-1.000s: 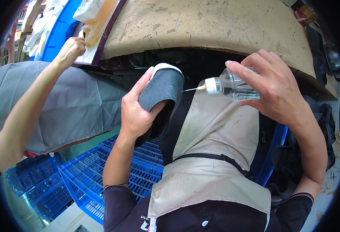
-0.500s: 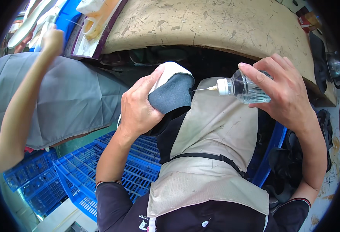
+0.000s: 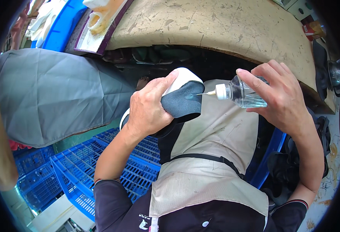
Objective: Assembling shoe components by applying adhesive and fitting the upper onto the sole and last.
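Note:
My left hand [image 3: 150,106] is wrapped round a dark grey and white shoe [image 3: 183,101], raised above my lap. White shows along its upper edge and behind my wrist; my fingers hide much of the rest. In my right hand [image 3: 280,91] a clear plastic squeeze bottle [image 3: 251,92] lies nearly level, gripped between thumb and fingers. Clear liquid is inside it. From its white cap [image 3: 222,91] a thin needle [image 3: 204,94] points left, its tip at the shoe's dark surface, where a damp-looking patch shows.
A worn tan tabletop [image 3: 216,23] curves across the far side. Blue plastic crates [image 3: 85,154] stand at my left, beside a co-worker's grey-covered lap [image 3: 61,92] and blurred arm [image 3: 0,143]. Black shoe-like pieces [image 3: 282,170] are heaped on the right.
The shoe has moved slightly right and turned, bringing its dark surface to the needle's tip. The bottle has shifted slightly left. The co-worker's arm has dropped back toward the left edge.

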`<state>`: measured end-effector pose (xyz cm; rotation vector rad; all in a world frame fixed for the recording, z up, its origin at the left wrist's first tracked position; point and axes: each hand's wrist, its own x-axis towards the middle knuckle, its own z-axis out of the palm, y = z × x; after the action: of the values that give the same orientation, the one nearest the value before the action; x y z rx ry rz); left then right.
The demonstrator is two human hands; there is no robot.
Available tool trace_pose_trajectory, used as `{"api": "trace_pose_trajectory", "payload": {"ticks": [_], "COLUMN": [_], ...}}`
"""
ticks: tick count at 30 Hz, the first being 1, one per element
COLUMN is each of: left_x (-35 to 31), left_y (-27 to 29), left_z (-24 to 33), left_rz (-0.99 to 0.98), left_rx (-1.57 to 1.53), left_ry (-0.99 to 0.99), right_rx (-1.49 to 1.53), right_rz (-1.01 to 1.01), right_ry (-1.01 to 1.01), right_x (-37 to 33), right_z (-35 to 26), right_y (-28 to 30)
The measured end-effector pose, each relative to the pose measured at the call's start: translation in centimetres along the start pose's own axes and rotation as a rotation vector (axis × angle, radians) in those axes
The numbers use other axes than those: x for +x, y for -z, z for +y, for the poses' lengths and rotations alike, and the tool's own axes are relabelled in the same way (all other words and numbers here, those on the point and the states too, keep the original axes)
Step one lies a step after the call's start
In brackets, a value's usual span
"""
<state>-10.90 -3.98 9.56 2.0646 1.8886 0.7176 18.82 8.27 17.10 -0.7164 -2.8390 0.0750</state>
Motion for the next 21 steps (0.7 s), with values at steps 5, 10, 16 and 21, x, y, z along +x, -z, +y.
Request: {"api": "trace_pose_trajectory", "payload": {"ticks": [5, 10, 16, 21], "left_x": [-0.5, -0.8, -0.9, -0.1], "left_y": [-0.1, -0.3, -0.6, -0.9], "left_z": [-0.1, -0.2, -0.6, -0.6], "left_rz": [-0.03, -0.056, -0.059, -0.119], "left_rx": [-0.043, -0.101, -0.171, -0.249], "left_ry": [0.02, 0.043, 0.047, 0.133], "right_rx": [-0.003, -0.036, -0.054, -0.071], "right_rz": [-0.007, -0.026, -0.056, -0.073], "right_ry": [-0.009, -0.021, -0.031, -0.03], "right_x": [0.4, 0.2, -0.5, -1.0], "right_z": [0.2, 0.6, 0.9, 1.3], "right_y": [-0.2, -0.5, -0.9, -1.3]}}
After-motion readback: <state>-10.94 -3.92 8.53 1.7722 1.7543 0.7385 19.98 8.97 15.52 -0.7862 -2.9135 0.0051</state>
